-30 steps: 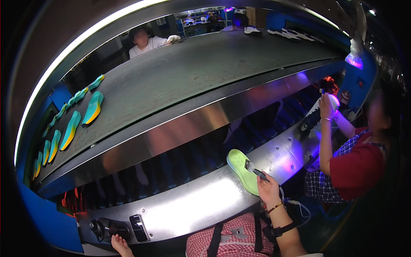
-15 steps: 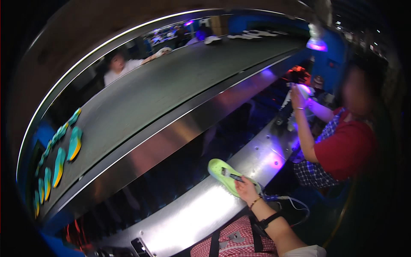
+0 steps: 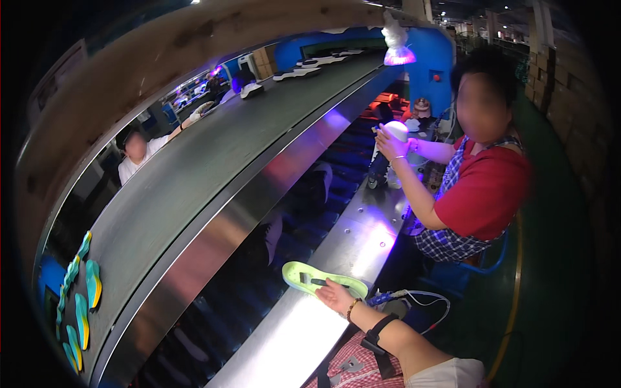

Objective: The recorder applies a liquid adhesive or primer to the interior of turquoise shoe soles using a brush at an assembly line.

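My right hand (image 3: 336, 296) grips the near end of a light green shoe sole (image 3: 299, 274), which lies almost flat on the shiny steel ledge (image 3: 291, 336) in front of me. A small dark piece (image 3: 318, 282) rests on the sole close to my fingers. A beaded bracelet and a black strap sit on that wrist and forearm. My left hand is out of the picture.
A long grey conveyor belt (image 3: 194, 174) runs behind the ledge, with several teal and yellow soles (image 3: 84, 304) at its left end. To my right a co-worker in a red shirt (image 3: 482, 194) holds a white object (image 3: 396, 132) under a violet lamp (image 3: 396, 52). Another person (image 3: 136, 152) works across the belt.
The view has swung to the right, toward the co-worker. My left hand has dropped out of sight. The green sole has come down from a raised tilt to lie flatter on the ledge.
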Demonstrator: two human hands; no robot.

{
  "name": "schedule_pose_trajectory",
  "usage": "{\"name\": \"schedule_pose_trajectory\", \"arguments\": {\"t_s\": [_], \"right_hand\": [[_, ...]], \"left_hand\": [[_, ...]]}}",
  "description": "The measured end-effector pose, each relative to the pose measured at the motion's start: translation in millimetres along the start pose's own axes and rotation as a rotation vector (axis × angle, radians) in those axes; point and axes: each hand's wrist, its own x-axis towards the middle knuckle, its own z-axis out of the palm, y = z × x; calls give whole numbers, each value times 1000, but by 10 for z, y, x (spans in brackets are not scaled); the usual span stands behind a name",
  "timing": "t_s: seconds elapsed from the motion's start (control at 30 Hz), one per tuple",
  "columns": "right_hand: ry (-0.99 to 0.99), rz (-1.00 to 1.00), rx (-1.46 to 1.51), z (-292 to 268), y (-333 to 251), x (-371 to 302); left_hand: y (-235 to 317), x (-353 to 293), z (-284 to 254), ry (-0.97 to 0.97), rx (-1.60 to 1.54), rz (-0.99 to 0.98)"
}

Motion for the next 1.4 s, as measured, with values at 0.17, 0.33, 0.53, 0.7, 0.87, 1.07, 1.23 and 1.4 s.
{"name": "schedule_pose_trajectory", "arguments": {"t_s": [0.17, 0.33, 0.53, 0.7, 0.87, 1.07, 1.23, 1.4], "right_hand": [[-227, 63, -474, 116, 227, -452], [-891, -342, -1312, 500, 672, -1052], [-1415, -559, -1413, 1038, 850, -1944], [-1107, -467, -1637, 917, 705, -2039], [-865, -388, -1656, 766, 577, -1980], [-819, -412, -1405, 629, 670, -1881], [-881, -385, -1432, 665, 601, -1855], [-803, -581, -1574, 330, 800, -1556]], "left_hand": [[-22, -119, 228, -137, -11, 30], [-180, -389, 459, -243, -28, 30], [-175, -581, 638, -364, -68, 82], [-167, -680, 885, -503, -98, 128], [-228, -789, 1060, -611, -115, 147], [-304, -903, 1192, -722, -100, 157], [-413, -1014, 1241, -814, -67, 150], [-477, -1134, 1285, -908, -46, 151]]}}
